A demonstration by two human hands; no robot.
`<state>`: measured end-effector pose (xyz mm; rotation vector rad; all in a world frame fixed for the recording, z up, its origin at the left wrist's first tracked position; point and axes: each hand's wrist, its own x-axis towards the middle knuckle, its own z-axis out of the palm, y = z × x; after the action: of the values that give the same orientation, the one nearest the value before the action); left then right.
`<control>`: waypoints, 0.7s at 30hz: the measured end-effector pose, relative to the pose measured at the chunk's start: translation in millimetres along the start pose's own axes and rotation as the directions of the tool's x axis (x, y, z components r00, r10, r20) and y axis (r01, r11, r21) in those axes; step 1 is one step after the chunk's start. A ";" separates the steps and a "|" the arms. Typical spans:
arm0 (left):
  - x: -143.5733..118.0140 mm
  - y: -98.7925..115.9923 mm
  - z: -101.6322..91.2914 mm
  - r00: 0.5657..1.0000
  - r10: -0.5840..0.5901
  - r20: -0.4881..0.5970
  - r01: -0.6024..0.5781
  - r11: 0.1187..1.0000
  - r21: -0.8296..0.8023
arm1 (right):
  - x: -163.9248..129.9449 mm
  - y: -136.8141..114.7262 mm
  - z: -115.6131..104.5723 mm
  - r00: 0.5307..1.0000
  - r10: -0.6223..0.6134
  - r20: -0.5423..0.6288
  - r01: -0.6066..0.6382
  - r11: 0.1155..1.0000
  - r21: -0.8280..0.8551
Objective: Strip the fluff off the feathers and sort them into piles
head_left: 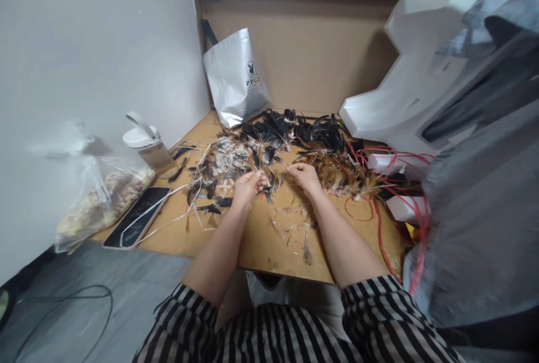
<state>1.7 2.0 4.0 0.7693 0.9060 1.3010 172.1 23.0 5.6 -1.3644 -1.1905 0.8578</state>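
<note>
Both hands' grip (248, 187) (304, 175) on feathers (269, 180)

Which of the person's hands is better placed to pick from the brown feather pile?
Probably the right hand: it lies at the edge of the brown feathers. The left hand sits farther off, over the grey-white feathers.

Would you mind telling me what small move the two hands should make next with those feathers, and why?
Probably draw the pinched feather free toward the bare table edge. The left hand and right hand both have fingers closed over the feathers between the pale heap and the brown heap. What exactly they pinch is too small to tell, and loose feathers crowd it.
</note>
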 end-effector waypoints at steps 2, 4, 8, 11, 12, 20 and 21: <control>0.4 -0.5 -0.4 1.000 -0.012 -0.004 0.012 1.000 -0.026 | 3.2 2.5 -7.9 0.993 0.078 0.093 -0.070 0.994 -0.088; 0.7 -1.7 -0.9 1.000 -0.016 0.015 0.016 0.999 -0.041 | 3.5 3.8 -12.2 0.975 0.128 0.183 -0.098 0.981 -0.166; 1.5 -4.5 -2.1 0.999 -0.011 0.034 0.012 0.999 -0.051 | 0.1 5.5 -10.7 0.963 0.092 0.254 -0.008 0.949 -0.314; 2.1 -5.4 -2.8 1.000 0.001 0.030 0.000 0.999 -0.034 | -3.5 6.4 -3.7 0.959 0.046 0.278 0.080 0.902 -0.425; 2.3 -5.5 -2.8 0.999 0.002 0.033 -0.001 1.000 -0.025 | -4.6 6.5 -1.1 0.958 0.036 0.286 0.099 0.890 -0.446; 0.6 -5.1 -2.2 0.999 -0.012 0.040 0.011 0.999 0.030 | -6.5 6.2 7.3 0.975 0.094 0.203 -0.042 0.968 -0.249; 0.1 -5.2 -2.2 0.999 -0.015 0.047 0.013 0.999 0.036 | -6.5 5.4 7.8 0.980 0.100 0.172 -0.068 0.980 -0.185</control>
<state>2.1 1.4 -1.6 0.8169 0.8973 1.2526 164.2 19.2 -1.8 -1.5156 -1.3841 0.9702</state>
